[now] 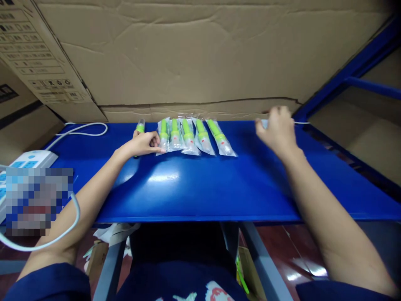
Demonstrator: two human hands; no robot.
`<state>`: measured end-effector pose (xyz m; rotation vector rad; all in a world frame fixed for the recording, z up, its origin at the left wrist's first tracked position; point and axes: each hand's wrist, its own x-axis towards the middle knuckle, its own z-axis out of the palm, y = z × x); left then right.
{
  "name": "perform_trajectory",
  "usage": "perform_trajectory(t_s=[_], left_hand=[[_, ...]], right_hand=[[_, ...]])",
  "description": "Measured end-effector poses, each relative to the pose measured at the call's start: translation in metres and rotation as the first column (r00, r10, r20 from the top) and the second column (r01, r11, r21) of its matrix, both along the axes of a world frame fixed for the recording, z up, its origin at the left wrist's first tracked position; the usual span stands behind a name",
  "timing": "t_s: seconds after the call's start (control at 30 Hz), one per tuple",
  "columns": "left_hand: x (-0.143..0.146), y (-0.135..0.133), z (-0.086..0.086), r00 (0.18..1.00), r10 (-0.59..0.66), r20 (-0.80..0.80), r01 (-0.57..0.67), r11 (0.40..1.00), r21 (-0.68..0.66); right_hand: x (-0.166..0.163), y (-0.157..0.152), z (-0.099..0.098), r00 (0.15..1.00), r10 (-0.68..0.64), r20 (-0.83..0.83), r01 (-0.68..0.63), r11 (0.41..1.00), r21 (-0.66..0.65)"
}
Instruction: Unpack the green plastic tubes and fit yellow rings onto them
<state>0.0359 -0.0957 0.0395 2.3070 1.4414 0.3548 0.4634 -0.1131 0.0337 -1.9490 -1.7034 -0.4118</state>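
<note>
Several green tubes in clear plastic bags [196, 137] lie side by side in a row at the back of the blue table [200, 188]. My left hand [142, 144] rests at the left end of the row, fingers curled round an unbagged green tube [140, 125] that sticks out beyond it. My right hand [277, 130] hovers at the table's back right, fingers bent over what looks like a clear plastic bag [265, 123]; the grip itself is hidden.
Cardboard sheets [200, 62] wall off the back. A white power strip [29, 161] with its cable [83, 129] lies at the left. A blue metal frame [344, 79] rises at the right. Under the table stand grey legs and boxes.
</note>
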Motion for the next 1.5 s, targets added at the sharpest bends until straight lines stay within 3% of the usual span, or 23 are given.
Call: perform_trajectory(t_s=[0.1, 0.27, 0.4, 0.57, 0.7, 0.83, 0.9, 1.03, 1.13, 1.2, 1.27, 1.4, 1.5], left_hand=[[-0.005, -0.003, -0.001, 0.994, -0.06, 0.089, 0.068, 0.993, -0.097], [-0.01, -0.003, -0.004, 0.97, -0.162, 0.179, 0.185, 0.975, -0.125], [-0.011, -0.008, -0.005, 0.954, -0.235, 0.183, 0.248, 0.967, -0.051], [-0.01, -0.021, 0.006, 0.934, -0.325, 0.148, 0.317, 0.946, 0.074], [-0.01, -0.029, 0.015, 0.922, -0.298, 0.247, 0.221, 0.929, 0.296], [-0.012, -0.027, 0.016, 0.865, -0.278, 0.417, 0.077, 0.896, 0.437], [-0.012, -0.027, 0.017, 0.815, -0.297, 0.497, 0.019, 0.872, 0.49], [-0.013, -0.037, 0.026, 0.758, -0.329, 0.563, -0.055, 0.828, 0.558], [-0.013, -0.046, 0.033, 0.792, -0.348, 0.501, 0.073, 0.87, 0.488], [-0.011, -0.048, 0.034, 0.834, -0.379, 0.402, 0.213, 0.892, 0.399], [-0.006, -0.047, 0.03, 0.864, -0.37, 0.341, 0.258, 0.908, 0.331], [0.009, -0.042, 0.014, 0.886, -0.222, 0.407, 0.085, 0.941, 0.328], [0.019, -0.043, 0.005, 0.808, -0.142, 0.572, 0.006, 0.973, 0.232]], right_hand=[[-0.045, -0.002, -0.004, 0.939, 0.328, 0.105, -0.329, 0.944, -0.009], [-0.126, -0.013, -0.004, 0.685, 0.704, 0.185, -0.691, 0.709, -0.139], [-0.182, -0.006, 0.004, 0.6, 0.789, 0.131, -0.746, 0.611, -0.264], [-0.221, 0.032, 0.01, 0.678, 0.728, 0.101, -0.651, 0.658, -0.378], [-0.234, 0.06, 0.016, 0.606, 0.794, 0.058, -0.67, 0.548, -0.501], [-0.24, 0.073, 0.023, 0.538, 0.843, -0.014, -0.747, 0.47, -0.47], [-0.237, 0.076, 0.026, 0.524, 0.851, -0.016, -0.791, 0.48, -0.38], [-0.21, 0.071, 0.031, 0.589, 0.803, 0.093, -0.792, 0.596, -0.131], [-0.182, 0.059, 0.032, 0.659, 0.724, 0.203, -0.734, 0.678, -0.036], [-0.165, 0.047, 0.03, 0.695, 0.664, 0.276, -0.689, 0.725, -0.012], [-0.153, 0.035, 0.026, 0.715, 0.614, 0.334, -0.648, 0.761, -0.011], [-0.14, 0.014, 0.015, 0.737, 0.546, 0.397, -0.585, 0.811, -0.028], [-0.136, -0.002, 0.008, 0.742, 0.532, 0.409, -0.559, 0.827, -0.063]])
